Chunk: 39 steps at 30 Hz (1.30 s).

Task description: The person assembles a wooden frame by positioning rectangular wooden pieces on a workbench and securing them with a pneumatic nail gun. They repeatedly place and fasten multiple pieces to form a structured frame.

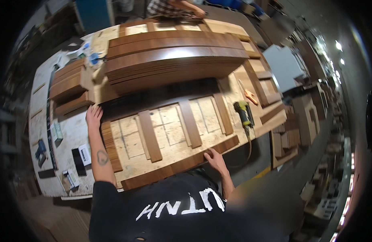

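My left hand (94, 116) reaches forward with its fingers stretched out, touching the left end of a long dark board (162, 97) that lies across the work table. Near my body, my right hand (215, 159) has its fingers bent over the edge of a brown wooden board (182, 164). Three brown slats (149, 135) lie crosswise between these two long boards, each beside a paler strip. A shorter brown board (110, 147) forms the left side, below my left hand. Together the boards lie as a ladder-like frame.
Behind the frame stands a tall stack of brown boards (178, 54), with a smaller stack (71, 84) to its left. A green-black nail gun (243, 115) with a hose and an orange-handled tool (250, 97) lie right. Another person (174, 8) works across the table (43, 97).
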Motion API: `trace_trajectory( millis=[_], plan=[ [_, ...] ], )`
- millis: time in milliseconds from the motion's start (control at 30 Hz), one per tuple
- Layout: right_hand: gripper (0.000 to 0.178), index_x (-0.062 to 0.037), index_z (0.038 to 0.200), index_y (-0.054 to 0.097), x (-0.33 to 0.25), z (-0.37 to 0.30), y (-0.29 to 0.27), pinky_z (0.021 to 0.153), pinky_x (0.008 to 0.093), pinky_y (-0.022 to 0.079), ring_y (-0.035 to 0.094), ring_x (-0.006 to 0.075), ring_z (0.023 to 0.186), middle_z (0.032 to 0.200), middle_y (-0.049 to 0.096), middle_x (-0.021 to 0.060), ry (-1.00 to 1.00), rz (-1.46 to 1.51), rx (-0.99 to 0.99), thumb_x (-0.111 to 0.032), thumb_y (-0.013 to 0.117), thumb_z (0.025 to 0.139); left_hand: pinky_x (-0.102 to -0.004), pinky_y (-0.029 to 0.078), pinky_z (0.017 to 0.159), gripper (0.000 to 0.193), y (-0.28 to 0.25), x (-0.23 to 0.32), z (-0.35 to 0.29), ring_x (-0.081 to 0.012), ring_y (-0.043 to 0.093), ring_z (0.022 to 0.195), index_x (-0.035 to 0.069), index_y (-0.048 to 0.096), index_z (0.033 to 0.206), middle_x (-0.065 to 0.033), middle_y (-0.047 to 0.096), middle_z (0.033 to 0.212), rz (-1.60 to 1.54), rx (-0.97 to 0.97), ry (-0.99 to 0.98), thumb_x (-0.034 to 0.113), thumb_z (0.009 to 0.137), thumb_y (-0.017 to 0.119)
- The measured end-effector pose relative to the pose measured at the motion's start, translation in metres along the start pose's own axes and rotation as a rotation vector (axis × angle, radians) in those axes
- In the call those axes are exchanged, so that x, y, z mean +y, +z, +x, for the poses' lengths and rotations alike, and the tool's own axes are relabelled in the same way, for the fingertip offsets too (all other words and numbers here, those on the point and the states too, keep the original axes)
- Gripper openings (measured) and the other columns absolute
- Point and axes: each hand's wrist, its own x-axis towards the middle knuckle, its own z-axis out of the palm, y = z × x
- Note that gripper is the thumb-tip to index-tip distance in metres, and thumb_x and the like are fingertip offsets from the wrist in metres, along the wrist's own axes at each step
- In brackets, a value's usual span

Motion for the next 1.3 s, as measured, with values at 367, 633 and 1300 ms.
trace_trajectory(
  millis=[367,633,1300],
  plan=[
    [0.048,0.001,0.131,0.062,0.072,0.106,-0.09,0.091,0.0407,0.056,0.072,0.0363,0.104,0.114,0.072,0.0245,0.018,0.086,0.208,-0.031,0.065,0.096,-0.0297,0.058,0.077,0.036,0.119,-0.209,-0.266,-0.0243,0.069,0.091,-0.004,0.061,0.123,-0.0173,0.07,0.107,0.332,0.095,-0.169,0.023,0.099,0.064],
    [0.067,0.0132,0.146,0.038,0.087,0.241,-0.11,0.113,0.0496,0.04,0.05,0.0514,0.13,0.143,0.047,0.0393,-0.173,0.138,0.189,-0.018,0.058,0.091,-0.027,0.054,0.075,0.032,0.28,-0.386,-0.322,-0.0133,0.063,0.085,0.0,0.062,0.13,-0.0071,0.069,0.102,0.817,-0.081,0.077,0.021,0.105,0.059],
    [0.07,0.0024,0.161,0.019,0.058,0.349,-0.189,0.056,0.029,0.052,0.062,0.016,0.058,0.079,0.072,0.0148,0.155,0.681,-0.502,-0.002,0.045,0.096,-0.0651,0.0,0.121,0.091,0.491,-0.532,-0.286,-0.0521,0.001,0.154,0.003,0.015,0.164,-0.0395,0.005,0.163,1.887,-0.078,0.442,0.039,0.092,0.058]
  ],
)
